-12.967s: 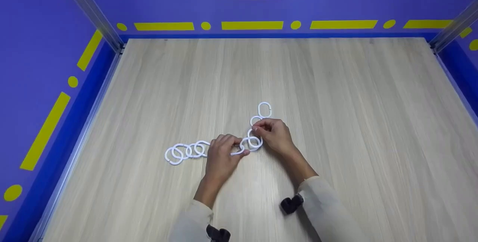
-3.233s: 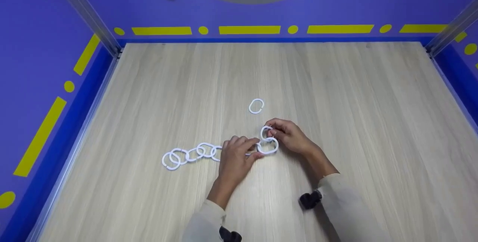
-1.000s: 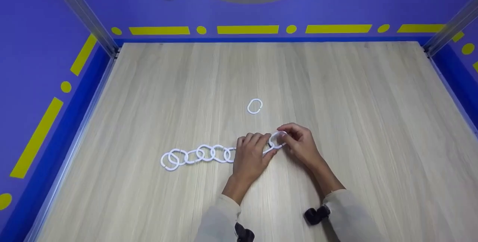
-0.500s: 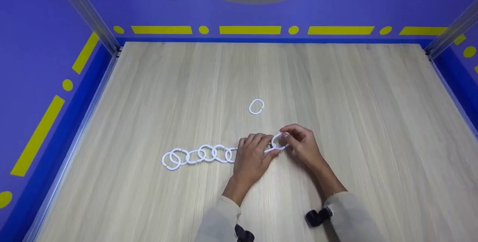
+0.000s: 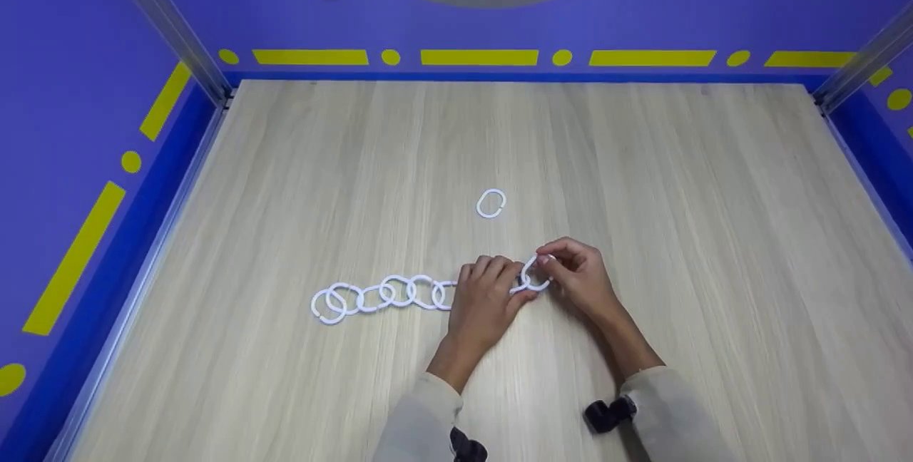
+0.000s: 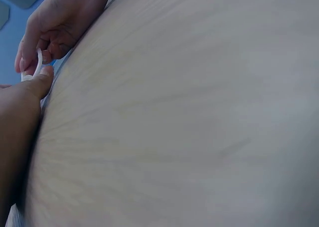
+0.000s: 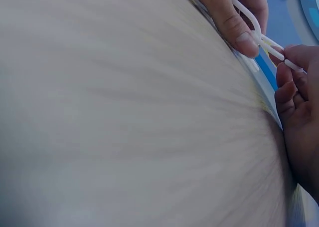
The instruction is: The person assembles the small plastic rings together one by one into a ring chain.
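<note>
A chain of white, C-shaped plastic links [image 5: 435,295] lies across the wooden tabletop in the head view. My left hand [image 5: 483,305] is over its right part, thumb and fingers gripping a link there and hiding some of the chain. The end link [image 5: 526,269] hooks through that held link, and my right hand [image 5: 581,276] pinches its far side between thumb and fingers. In the right wrist view, the two linked pieces [image 7: 251,16] span the gap between both hands. One loose white link [image 5: 479,205] lies farther back, apart from the chain, its small gap facing right.
The wooden tabletop [image 5: 642,162] is bounded by a blue back wall [image 5: 485,27] with yellow markings. A similar side wall [image 5: 64,91] stands at left, with a metal post [image 5: 164,20] in the corner. Black wrist cameras [image 5: 610,416] sit at both sleeves.
The chain has lengthened rightward and both hands have shifted right along it. The end link has swung from behind into line with the chain. Over the last half second the hands barely move.
</note>
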The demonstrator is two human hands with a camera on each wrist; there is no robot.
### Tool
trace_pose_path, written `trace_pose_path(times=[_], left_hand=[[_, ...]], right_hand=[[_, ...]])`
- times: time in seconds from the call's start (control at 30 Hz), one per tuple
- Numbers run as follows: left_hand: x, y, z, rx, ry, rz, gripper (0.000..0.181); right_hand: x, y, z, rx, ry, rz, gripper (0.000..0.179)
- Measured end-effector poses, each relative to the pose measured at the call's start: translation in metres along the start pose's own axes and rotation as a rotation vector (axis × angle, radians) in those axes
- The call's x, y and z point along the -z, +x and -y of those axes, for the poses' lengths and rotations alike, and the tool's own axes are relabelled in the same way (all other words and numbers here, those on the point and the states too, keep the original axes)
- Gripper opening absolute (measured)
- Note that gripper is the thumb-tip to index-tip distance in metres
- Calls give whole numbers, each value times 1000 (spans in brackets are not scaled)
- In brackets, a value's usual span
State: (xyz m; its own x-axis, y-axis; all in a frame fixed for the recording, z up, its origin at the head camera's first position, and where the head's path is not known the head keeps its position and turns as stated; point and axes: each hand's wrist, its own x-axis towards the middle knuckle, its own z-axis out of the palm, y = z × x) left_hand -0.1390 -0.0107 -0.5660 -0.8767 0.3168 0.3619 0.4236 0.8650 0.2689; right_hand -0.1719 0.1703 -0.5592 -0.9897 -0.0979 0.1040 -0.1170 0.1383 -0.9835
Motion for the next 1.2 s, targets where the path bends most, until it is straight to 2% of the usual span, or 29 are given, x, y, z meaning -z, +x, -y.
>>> trace_pose_path(times=[0.4,0.73,0.83,0.97,1.07,1.13,1.2], left_hand=[[2,1,0,-23,22,2,46],[1,2,2,-26,-7,1,47],[2,2,2,-23,-11,8,46],[2,2,2,-21,-13,9,46],[2,2,2,-22,-18,10,46],[1,2,2,-25,-17,9,46],[1,1,1,-29,-10,2,46]], right_hand=[[0,1,2,5,20,-39,8],[-2,2,2,-6,15,-56,7],[0,4,2,-26,12,-62,6],[6,13,5,-102,31,-41,14],[16,27,7,-123,-59,24,17],[22,40,9,-89,-210,94,15],[26,52,12,-21,-405,175,14]])
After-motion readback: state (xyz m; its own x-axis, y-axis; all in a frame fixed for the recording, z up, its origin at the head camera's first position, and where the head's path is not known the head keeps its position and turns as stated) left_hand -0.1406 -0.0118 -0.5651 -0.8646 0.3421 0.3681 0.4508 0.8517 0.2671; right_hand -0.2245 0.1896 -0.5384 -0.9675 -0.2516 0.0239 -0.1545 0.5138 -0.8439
